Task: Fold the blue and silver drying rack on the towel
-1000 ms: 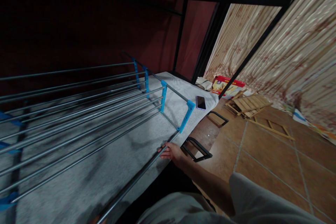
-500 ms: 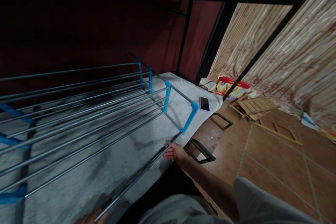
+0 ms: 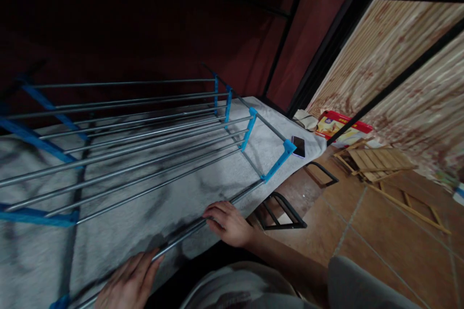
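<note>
A rack of grey metal bars with blue plastic joints (image 3: 250, 128) lies on a grey cloth-covered surface (image 3: 217, 178). Along its near side runs a metal bar (image 3: 181, 237). My left hand (image 3: 128, 277) is closed round this bar at the bottom of the view. Farther right on the same bar is my right hand (image 3: 228, 224), its fingers curled over the top. The bar's right end meets a blue corner joint (image 3: 279, 161). Beyond that joint a dark phone (image 3: 298, 147) lies on the cloth.
Black metal frames (image 3: 282, 212) stand beside the surface's right edge. Wooden slatted pieces (image 3: 380, 160) and a red and yellow box (image 3: 340, 126) are on the tiled floor (image 3: 380, 246). A black post (image 3: 395, 79) crosses in front of a patterned curtain (image 3: 409, 43).
The view has turned left, so more of the rack's left end shows. My right hand has slid left along the bar, and my left hand has come further into view.
</note>
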The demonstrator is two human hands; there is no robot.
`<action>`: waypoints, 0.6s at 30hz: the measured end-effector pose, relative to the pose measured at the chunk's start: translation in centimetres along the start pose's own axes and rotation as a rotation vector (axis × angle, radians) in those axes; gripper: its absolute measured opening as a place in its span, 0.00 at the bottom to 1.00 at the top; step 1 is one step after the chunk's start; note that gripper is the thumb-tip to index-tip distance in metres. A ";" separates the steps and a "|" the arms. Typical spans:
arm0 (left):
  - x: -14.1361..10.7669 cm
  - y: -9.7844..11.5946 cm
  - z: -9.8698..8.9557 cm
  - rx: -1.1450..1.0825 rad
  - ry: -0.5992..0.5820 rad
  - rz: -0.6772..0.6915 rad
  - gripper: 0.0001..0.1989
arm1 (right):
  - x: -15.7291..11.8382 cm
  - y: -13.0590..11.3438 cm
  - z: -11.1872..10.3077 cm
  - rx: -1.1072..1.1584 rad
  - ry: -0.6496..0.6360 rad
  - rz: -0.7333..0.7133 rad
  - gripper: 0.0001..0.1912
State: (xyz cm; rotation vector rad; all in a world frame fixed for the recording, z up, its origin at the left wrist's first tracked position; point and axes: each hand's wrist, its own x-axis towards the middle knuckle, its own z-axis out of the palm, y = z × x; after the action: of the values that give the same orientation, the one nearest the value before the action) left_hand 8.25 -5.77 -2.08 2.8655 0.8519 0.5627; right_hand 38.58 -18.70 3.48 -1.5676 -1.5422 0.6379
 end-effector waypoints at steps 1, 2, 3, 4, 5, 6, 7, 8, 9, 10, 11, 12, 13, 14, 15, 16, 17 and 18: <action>0.3 0.7 -0.3 0.006 0.017 -0.032 0.23 | 0.3 -0.3 0.4 -0.103 -0.077 -0.080 0.15; 0.6 1.5 -0.7 0.002 0.023 -0.061 0.22 | 0.6 -0.3 0.8 -0.180 -0.149 -0.133 0.16; 1.0 2.4 -1.1 -0.007 -0.003 -0.091 0.21 | 0.7 -0.2 1.3 -0.244 -0.208 -0.161 0.18; 1.3 3.2 -1.5 -0.020 -0.016 -0.107 0.20 | 0.7 0.0 1.8 -0.301 -0.248 -0.170 0.19; 1.6 3.9 -1.8 -0.030 -0.018 -0.132 0.19 | 0.7 0.3 2.2 -0.356 -0.272 -0.170 0.19; 1.8 4.5 -2.1 -0.034 -0.012 -0.141 0.18 | 0.7 0.7 2.6 -0.410 -0.284 -0.172 0.19; 1.9 5.0 -2.4 -0.028 -0.018 -0.167 0.17 | 0.7 1.1 2.9 -0.458 -0.292 -0.183 0.20; 1.8 5.4 -2.6 -0.021 -0.011 -0.183 0.15 | 0.7 1.5 3.1 -0.499 -0.301 -0.202 0.19; 1.6 5.8 -2.8 -0.015 0.007 -0.205 0.15 | 0.7 1.8 3.1 -0.533 -0.308 -0.225 0.19; 1.2 6.1 -3.0 -0.009 0.034 -0.228 0.15 | 0.6 2.1 3.2 -0.560 -0.310 -0.248 0.19; 0.6 6.3 -3.2 -0.004 0.076 -0.260 0.15 | 0.6 2.3 3.1 -0.580 -0.308 -0.270 0.19; -0.2 6.4 -3.4 0.000 0.127 -0.304 0.15 | 0.6 2.5 3.1 -0.595 -0.303 -0.289 0.19; -1.2 6.3 -3.6 0.003 0.190 -0.364 0.14 | 0.5 2.6 3.0 -0.605 -0.297 -0.304 0.19; -2.4 6.0 -3.7 0.003 0.262 -0.443 0.12 | 0.5 2.7 3.0 -0.612 -0.291 -0.316 0.19; -3.5 5.5 -3.8 -0.001 0.344 -0.542 0.11 | 0.4 2.8 3.0 -0.619 -0.286 -0.324 0.19; -4.7 4.8 -3.9 -0.003 0.436 -0.661 0.10 | 0.4 3.0 3.1 -0.624 -0.283 -0.328 0.19; -5.7 4.0 -3.9 -0.008 0.527 -0.786 0.09 | 0.4 3.0 3.1 -0.630 -0.279 -0.330 0.19; -6.6 3.2 -4.0 -0.026 0.606 -0.899 0.10 | 0.4 3.1 3.2 -0.636 -0.277 -0.330 0.19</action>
State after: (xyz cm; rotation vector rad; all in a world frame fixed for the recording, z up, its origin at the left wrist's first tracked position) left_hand 3.26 -12.07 0.14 1.9232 1.9887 1.2519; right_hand 37.73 -17.39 -0.74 -1.6485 -2.3116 0.1797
